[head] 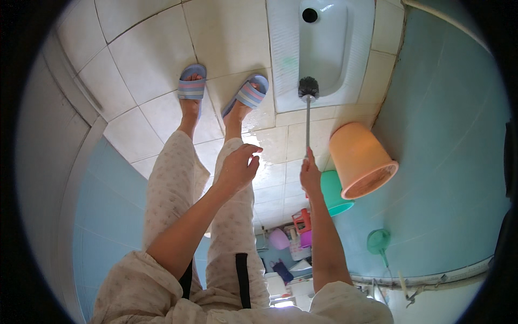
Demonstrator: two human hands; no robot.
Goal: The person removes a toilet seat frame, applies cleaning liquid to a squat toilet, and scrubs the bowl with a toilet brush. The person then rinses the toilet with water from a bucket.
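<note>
My right hand (310,175) grips the slim metal handle of a toilet brush (308,121). The brush's round head of dark bristles (308,86) is over the near end of a white ceramic squat toilet (283,56); whether it touches the basin I cannot tell. At the far end of the basin is a dark round drain hole (310,15). My left hand (238,166) hangs in front of my knee with its fingers loosely curled, a gap between thumb and fingers, and nothing in it.
An orange bucket (358,158) leans by the blue wall (437,162), partly hiding a green bucket (334,188). A red plastic container (301,220) stands near my right forearm. A green dipper (378,241) hangs on the wall. The tiled floor (267,148) shines wet beside my slippers (251,91).
</note>
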